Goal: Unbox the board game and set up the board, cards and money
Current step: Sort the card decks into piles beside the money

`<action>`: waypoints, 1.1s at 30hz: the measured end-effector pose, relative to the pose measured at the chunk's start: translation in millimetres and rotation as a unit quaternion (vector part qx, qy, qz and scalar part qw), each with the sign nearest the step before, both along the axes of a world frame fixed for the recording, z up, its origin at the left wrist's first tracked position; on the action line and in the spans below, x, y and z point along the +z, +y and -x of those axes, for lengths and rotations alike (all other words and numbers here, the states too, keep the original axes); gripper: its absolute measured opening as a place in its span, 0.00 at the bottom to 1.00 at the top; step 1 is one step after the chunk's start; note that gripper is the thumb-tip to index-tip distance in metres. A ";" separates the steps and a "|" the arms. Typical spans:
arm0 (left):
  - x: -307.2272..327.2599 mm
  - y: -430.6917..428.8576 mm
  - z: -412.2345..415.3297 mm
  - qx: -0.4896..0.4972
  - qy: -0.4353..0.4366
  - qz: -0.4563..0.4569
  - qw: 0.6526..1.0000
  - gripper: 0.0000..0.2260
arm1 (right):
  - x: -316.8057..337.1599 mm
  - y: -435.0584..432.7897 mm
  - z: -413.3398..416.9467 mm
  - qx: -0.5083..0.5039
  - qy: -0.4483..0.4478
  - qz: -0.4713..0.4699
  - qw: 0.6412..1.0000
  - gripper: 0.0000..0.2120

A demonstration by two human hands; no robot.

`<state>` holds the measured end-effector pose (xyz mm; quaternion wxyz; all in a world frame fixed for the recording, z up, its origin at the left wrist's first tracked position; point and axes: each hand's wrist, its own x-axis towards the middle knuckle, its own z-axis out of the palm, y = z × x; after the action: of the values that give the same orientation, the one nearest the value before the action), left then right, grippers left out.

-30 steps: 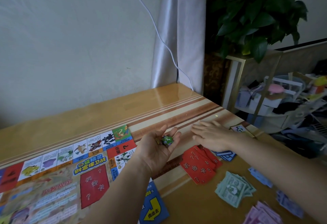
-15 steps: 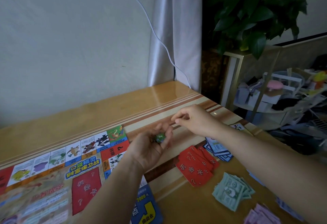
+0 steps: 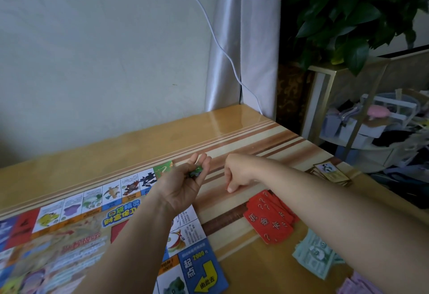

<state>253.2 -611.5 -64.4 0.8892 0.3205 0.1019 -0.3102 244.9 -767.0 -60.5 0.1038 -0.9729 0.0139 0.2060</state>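
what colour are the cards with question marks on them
The cards are red, seen best in the head view.

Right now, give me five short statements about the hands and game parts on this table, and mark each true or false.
1. The left hand holds a small green piece. True.
2. The red cards lie on the board. False: they lie on the bare table, right of the board.
3. The green money lies nearer the person than the red cards. True.
4. The right hand lies flat on the red cards. False: its fingers are curled, over the table beyond the cards.
5. The board is folded shut. False: it lies open and flat.
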 end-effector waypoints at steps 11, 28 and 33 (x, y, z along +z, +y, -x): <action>-5.9 -14.9 6.1 -0.030 -0.010 -0.027 0.999 0.05 | 12.2 -61.6 15.3 -0.147 -0.135 -0.161 0.967 0.06; -27.5 -66.7 20.6 -0.018 0.033 -0.132 0.990 0.03 | 8.7 -82.4 28.9 -0.168 -0.198 -0.271 0.927 0.13; -23.5 -73.1 20.8 -0.035 0.050 -0.115 0.991 0.04 | 5.0 -58.8 25.7 -0.128 -0.134 -0.289 0.939 0.09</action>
<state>232.4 -684.7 -87.9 0.8289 0.4082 0.1700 -0.3426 219.2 -825.7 -55.5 0.4072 -0.9095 0.0637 0.0535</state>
